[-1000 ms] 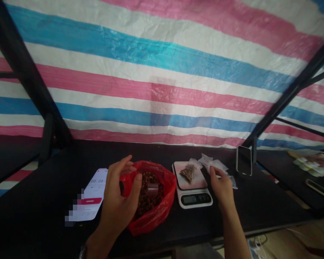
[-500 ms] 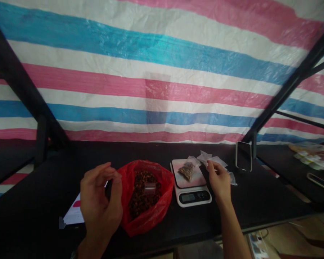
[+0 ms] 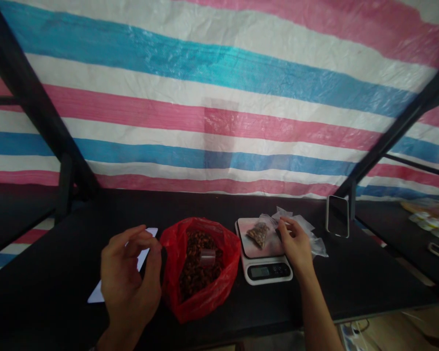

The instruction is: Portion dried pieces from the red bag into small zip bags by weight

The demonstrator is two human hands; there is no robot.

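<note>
Two shifts within the last second: drew the left hand (image 3: 131, 278) from over the red bag (image 3: 225, 287) to above the lit phone (image 3: 96, 295), loosely curled with nothing visible in it; brought the right hand (image 3: 296, 243) closer to the filled bag (image 3: 259, 235) — fingertips bunched, cannot tell whether gripping its top. Seems to turn attention to the scale (image 3: 267, 251), with the filled bag lying on it throughout.

Red bag (image 3: 227, 273), white scale (image 3: 267, 251), pink-blue-white striped sheet (image 3: 223, 78)
</note>
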